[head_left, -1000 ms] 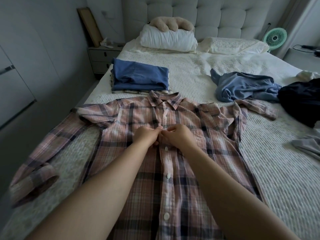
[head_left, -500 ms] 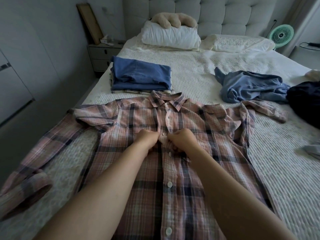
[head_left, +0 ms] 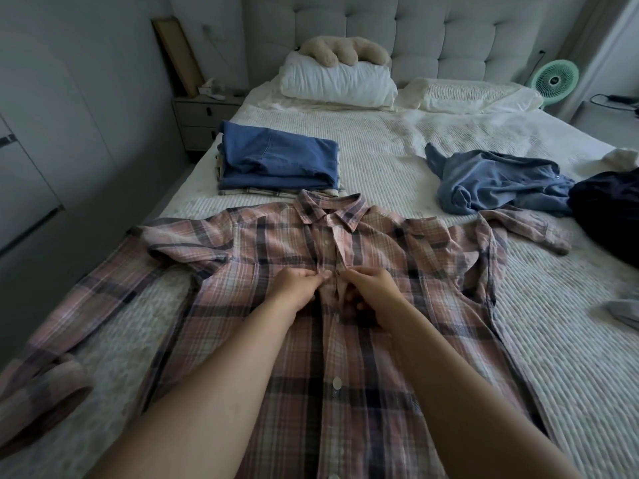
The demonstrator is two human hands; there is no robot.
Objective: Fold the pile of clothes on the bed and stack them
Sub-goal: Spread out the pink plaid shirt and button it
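- A pink plaid shirt (head_left: 363, 340) lies face up across the near end of the bed (head_left: 553, 357), collar toward the pillows, sleeves spread to both sides.
- The left hand (head_left: 295, 285) pinches the placket on the chest, fingers curled on the cloth.
- The right hand (head_left: 371, 288) pinches the opposite edge of the placket, just beside the left hand, fingertips nearly meeting.
- Whether a button sits between the fingers is hard to make out from here.
- Beyond the collar, to the left, sits a folded stack (head_left: 276, 164) with blue on top.
- To the right, a crumpled blue garment (head_left: 494, 181) and a dark garment (head_left: 608, 209) lie unfolded.
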